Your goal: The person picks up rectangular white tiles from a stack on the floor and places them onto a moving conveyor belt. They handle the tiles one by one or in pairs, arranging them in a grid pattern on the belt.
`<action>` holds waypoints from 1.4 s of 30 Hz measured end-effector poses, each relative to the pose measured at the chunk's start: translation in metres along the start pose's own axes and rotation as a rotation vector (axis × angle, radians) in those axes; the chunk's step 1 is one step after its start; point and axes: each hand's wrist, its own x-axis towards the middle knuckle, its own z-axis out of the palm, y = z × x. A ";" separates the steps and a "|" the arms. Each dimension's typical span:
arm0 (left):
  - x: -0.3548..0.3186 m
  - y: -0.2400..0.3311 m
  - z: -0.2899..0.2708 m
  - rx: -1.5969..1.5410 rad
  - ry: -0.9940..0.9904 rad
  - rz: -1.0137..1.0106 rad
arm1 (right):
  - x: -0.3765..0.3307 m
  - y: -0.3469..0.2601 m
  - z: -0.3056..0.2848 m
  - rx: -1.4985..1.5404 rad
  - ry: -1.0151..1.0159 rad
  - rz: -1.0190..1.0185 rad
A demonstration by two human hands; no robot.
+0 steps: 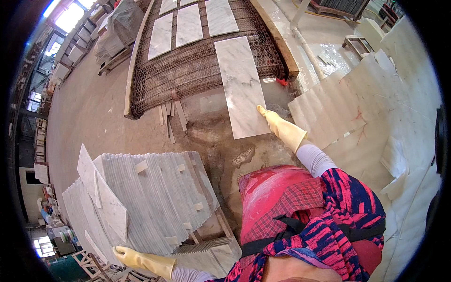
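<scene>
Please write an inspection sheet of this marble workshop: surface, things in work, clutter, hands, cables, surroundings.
Surface: wet, stained concrete floor; brown wire-mesh conveyor belt above it.
Job's things: long white marble slab, half off the belt end; leaning stack of grey-white marble tiles on the left.
Clutter: thin stone strips on the floor under the belt end.
Grippers: right hand in a yellow rubber glove, fingertips at the slab's near corner; left hand, gloved alike, resting on the stack's lower edge.
Cables: nothing seen.
Surroundings: cracked pale slabs on the right; wrapped pallets far left.
</scene>
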 end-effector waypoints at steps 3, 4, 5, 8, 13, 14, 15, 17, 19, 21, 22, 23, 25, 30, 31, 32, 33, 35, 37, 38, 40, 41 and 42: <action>0.000 0.007 0.000 0.001 0.014 0.009 | -0.011 -0.005 0.005 0.051 0.041 0.025; -0.001 0.009 -0.001 0.001 0.008 0.009 | -0.017 -0.009 0.007 0.050 0.073 0.039; -0.002 0.011 -0.002 0.002 0.010 0.012 | -0.023 -0.012 0.010 0.049 0.104 0.054; -0.003 0.020 -0.004 -0.006 0.015 0.015 | -0.030 -0.014 0.011 0.032 0.146 0.095; -0.004 0.019 -0.021 0.025 0.031 0.020 | 0.006 0.010 0.004 0.039 0.019 0.133; -0.002 0.026 -0.013 0.003 0.022 0.023 | 0.013 0.013 -0.006 0.046 0.024 0.121; -0.001 0.034 -0.006 -0.022 0.018 0.026 | 0.018 0.015 -0.016 0.062 0.036 0.106; -0.002 0.037 -0.005 -0.019 0.019 0.033 | 0.019 0.018 -0.016 0.070 0.034 0.107; 0.000 0.033 -0.007 -0.010 0.019 0.031 | 0.000 0.006 -0.007 0.059 0.041 0.103; -0.001 0.031 -0.010 -0.006 0.022 0.032 | -0.004 0.002 -0.002 0.062 0.060 0.117; -0.001 0.031 -0.012 -0.004 0.025 0.032 | -0.004 0.002 -0.001 0.065 0.071 0.123; -0.002 0.031 -0.013 -0.003 0.023 0.033 | -0.003 0.003 -0.002 0.064 0.063 0.135; -0.003 0.034 -0.013 -0.004 0.023 0.036 | -0.002 0.003 -0.004 0.063 0.049 0.158; -0.004 0.039 -0.015 -0.007 0.026 0.039 | -0.006 -0.001 -0.001 0.051 0.048 0.142; -0.005 0.039 -0.015 -0.010 0.025 0.039 | -0.007 -0.003 -0.001 0.051 0.045 0.135; -0.005 0.040 -0.015 -0.010 0.026 0.040 | -0.007 -0.004 -0.001 0.052 0.043 0.129; -0.005 0.040 -0.016 -0.007 0.022 0.041 | -0.005 -0.003 -0.002 0.050 0.035 0.111; -0.004 0.042 -0.015 -0.009 0.027 0.041 | 0.011 0.006 -0.009 0.062 -0.016 0.051; -0.005 0.044 -0.016 -0.012 0.028 0.037 | 0.031 0.017 -0.017 0.080 -0.070 0.005; -0.005 0.044 -0.017 -0.010 0.028 0.038 | 0.033 0.017 -0.017 0.085 -0.078 0.000; -0.006 0.047 -0.017 -0.012 0.029 0.039 | 0.034 0.014 -0.016 0.086 -0.016 0.055; -0.006 0.048 -0.017 -0.014 0.029 0.039 | 0.036 0.014 -0.016 0.100 0.007 0.039; -0.005 0.049 -0.017 -0.014 0.030 0.040 | 0.038 0.015 -0.016 0.114 0.030 0.023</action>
